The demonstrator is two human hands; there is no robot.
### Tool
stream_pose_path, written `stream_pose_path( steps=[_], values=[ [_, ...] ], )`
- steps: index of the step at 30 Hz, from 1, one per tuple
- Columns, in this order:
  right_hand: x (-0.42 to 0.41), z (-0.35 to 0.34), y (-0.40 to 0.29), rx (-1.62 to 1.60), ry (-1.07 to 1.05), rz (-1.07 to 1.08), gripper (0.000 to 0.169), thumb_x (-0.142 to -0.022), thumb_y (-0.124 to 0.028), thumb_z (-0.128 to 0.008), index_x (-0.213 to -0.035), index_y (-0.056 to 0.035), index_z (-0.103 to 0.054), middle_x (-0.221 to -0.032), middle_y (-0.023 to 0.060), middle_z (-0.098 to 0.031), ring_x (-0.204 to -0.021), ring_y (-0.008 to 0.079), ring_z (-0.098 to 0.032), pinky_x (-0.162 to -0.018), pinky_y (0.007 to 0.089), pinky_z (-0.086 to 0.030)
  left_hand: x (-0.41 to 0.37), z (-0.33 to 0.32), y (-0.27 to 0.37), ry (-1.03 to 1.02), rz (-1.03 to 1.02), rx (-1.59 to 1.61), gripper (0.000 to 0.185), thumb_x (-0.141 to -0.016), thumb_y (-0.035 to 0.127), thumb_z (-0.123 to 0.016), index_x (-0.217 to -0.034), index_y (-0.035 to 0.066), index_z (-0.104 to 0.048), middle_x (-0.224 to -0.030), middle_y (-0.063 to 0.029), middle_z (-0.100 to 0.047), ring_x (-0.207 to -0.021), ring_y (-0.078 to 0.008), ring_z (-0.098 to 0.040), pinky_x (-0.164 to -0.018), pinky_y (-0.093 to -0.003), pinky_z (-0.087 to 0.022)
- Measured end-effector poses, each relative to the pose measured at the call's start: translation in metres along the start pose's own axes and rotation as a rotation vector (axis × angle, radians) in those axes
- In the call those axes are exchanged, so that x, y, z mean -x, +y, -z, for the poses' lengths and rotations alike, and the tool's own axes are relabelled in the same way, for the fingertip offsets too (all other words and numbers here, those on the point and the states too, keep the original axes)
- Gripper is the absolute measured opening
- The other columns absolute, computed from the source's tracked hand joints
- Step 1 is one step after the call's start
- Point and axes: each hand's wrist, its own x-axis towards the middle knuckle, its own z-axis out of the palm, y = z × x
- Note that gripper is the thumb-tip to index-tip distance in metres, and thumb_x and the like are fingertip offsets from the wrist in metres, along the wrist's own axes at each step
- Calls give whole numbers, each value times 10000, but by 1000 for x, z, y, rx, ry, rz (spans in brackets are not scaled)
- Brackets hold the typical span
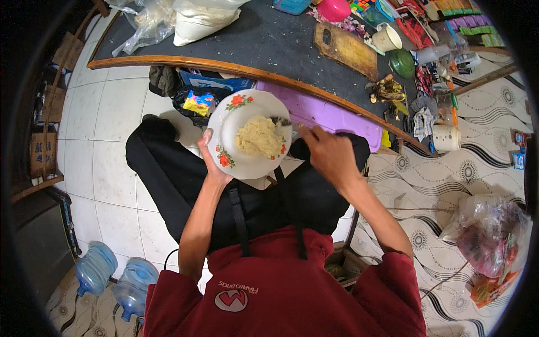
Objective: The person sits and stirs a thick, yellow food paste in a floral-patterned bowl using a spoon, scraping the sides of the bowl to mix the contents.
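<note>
My left hand [214,164] holds a white plate [221,126] by its left rim, thumb on the upper face and fingers underneath. Red flowers decorate the plate. A lump of pale yellow mash or dough [257,137] lies on it, right of centre. My right hand [332,158] is just off the plate's right edge, gripping a metal utensil [281,121] whose dark end meets the upper right of the mash. Whether this is a fork or a spoon I cannot tell, and my fingers hide its handle. The plate is above my lap, tilted slightly.
Ahead runs a dark table with a wooden edge [236,69]. It bears a bag of white powder [202,21], a wooden cutting board [347,50], a cream mug [386,38] and banana peels [387,90]. Beneath is a purple plastic box [324,113]. Blue water jugs [134,282] lie behind left.
</note>
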Motion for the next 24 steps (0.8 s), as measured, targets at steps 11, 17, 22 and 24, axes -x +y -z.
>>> stream_pose_path(
  steps=[11, 17, 22, 24],
  values=[
    [6, 5, -11, -177, 16, -235, 463, -753, -9, -564, -1215, -44, -567, -914, 142, -627, -677, 313, -653, -574, 395, -539, -3, -9, 3, 168, -168, -156, 746, -824, 628, -431, -1379, 131, -403, -1353, -65, -476, -1223, -247, -477, -994, -445, -412],
    [7, -15, -21, -114, -174, -212, 500, -745, -39, -576, -1244, -35, -552, -881, 150, -615, -707, 321, -663, -602, 398, -555, -4, 5, -4, -104, -301, -186, 628, -917, 566, -368, -1384, 149, -337, -1372, -76, -422, -1278, -216, -418, -1068, -425, -338],
    [13, -36, -68, -510, -58, -430, 308, -816, 40, -505, -1096, 40, -633, -740, 239, -632, -649, 370, -624, -618, 427, -489, -3, -3, -17, 165, -294, -191, 644, -908, 620, -323, -1350, 156, -382, -1339, -62, -444, -1278, -232, -415, -1068, -431, -334],
    [6, -55, -78, -691, 58, -504, 296, -833, 32, -520, -1104, 59, -633, -698, 224, -635, -606, 266, -604, -583, 370, -460, -5, -8, -19, 219, -268, -154, 663, -893, 633, -337, -1349, 154, -383, -1336, -63, -445, -1270, -243, -419, -1056, -436, -342]
  ],
)
